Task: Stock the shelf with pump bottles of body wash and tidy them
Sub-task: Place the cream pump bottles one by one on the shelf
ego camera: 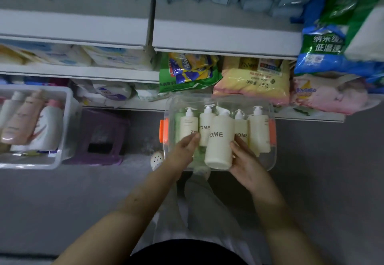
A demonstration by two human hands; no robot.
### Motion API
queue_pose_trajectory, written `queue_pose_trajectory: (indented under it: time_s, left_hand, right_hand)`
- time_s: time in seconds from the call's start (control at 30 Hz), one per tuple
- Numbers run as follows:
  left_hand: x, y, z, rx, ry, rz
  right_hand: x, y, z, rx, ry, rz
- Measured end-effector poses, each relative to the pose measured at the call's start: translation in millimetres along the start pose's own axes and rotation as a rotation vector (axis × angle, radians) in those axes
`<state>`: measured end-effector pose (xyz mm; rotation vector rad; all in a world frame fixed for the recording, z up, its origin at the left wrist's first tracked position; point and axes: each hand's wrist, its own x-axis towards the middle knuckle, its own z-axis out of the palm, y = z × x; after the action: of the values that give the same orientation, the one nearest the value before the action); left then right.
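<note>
A clear plastic bin (272, 161) with orange latches sits on the floor in front of the shelf and holds several cream pump bottles. One large cream pump bottle (220, 138) is raised above the others, base toward me. My right hand (246, 157) grips its lower right side. My left hand (186, 150) reaches into the bin, fingers resting on the leftmost bottle (188, 125) beside the raised one. Two more bottles (258, 129) stand at the bin's right. The grey shelf (226, 34) runs across the top of the view.
A second clear bin (66, 123) with pink and white bottles sits at the left, a purple stool (101, 138) beside it. Bags of detergent (252, 80) fill the lower shelf. Grey floor lies below; my legs and a white shoe (156, 158) are under the bin.
</note>
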<state>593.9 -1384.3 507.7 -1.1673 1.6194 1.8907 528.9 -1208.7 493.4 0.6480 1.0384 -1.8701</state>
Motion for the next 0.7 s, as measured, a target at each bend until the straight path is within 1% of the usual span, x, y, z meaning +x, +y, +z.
queue_pose_trajectory:
  time_s: [0.1, 0.2, 0.37, 0.5, 0.6, 0.7]
  left_hand:
    - [-29, 1, 17, -0.107, -0.094, 0.089]
    - [-50, 0, 25, -0.159, -0.103, 0.206]
    - [-82, 5, 28, -0.15, -0.084, 0.405]
    - [-99, 4, 14, -0.197, -0.067, 0.456]
    - [-112, -5, -5, -0.198, -0.084, 0.508]
    - [-133, -12, -35, -0.221, -0.019, 0.534]
  right_hand:
    - [-23, -9, 10, -0.02, -0.116, 0.001]
    - [-43, -23, 25, -0.088, -0.205, -0.029]
    - [-66, -30, 54, -0.258, -0.182, -0.079]
    - [-78, -18, 75, -0.267, -0.215, -0.166]
    - [-84, -4, 95, -0.261, -0.286, -0.195]
    - [-90, 19, 121, -0.306, -0.33, -0.189]
